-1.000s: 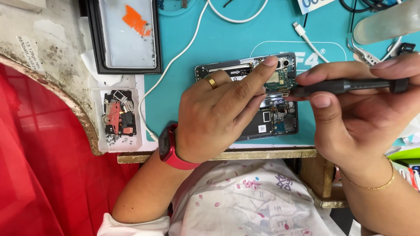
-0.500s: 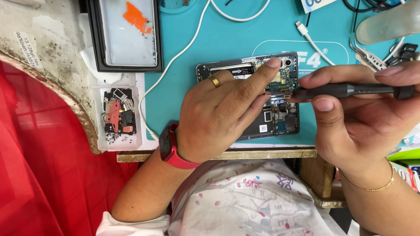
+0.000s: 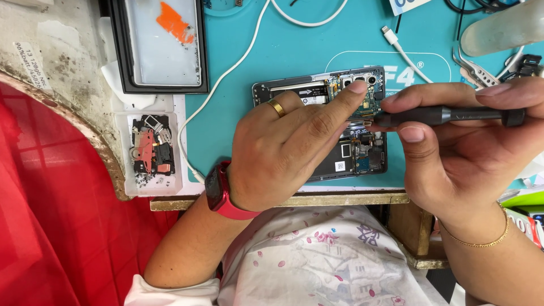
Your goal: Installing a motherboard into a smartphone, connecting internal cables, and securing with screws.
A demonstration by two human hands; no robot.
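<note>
An opened smartphone (image 3: 357, 161) lies back-up on a teal work mat (image 3: 272, 56), its circuit board and connectors exposed. My left hand (image 3: 289, 147), with a gold ring and a red wrist band, rests on the phone and its index fingertip presses on the board near the camera modules. My right hand (image 3: 459, 153) grips a dark screwdriver (image 3: 447, 116) held level, its tip touching the board just right of my left fingertip. Much of the phone's body is hidden under my left hand.
A small clear tray (image 3: 148, 187) of removed phone parts sits at the mat's left edge. Above it stands a black-framed tray (image 3: 161, 45) with an orange scrap. A white cable (image 3: 226, 73) crosses the mat. Metal tweezers (image 3: 473, 71) lie at the far right. Red cloth covers the left.
Both hands stay on the phone; the screwdriver and my right hand have shifted very slightly, and the left index fingertip remains on the board.
</note>
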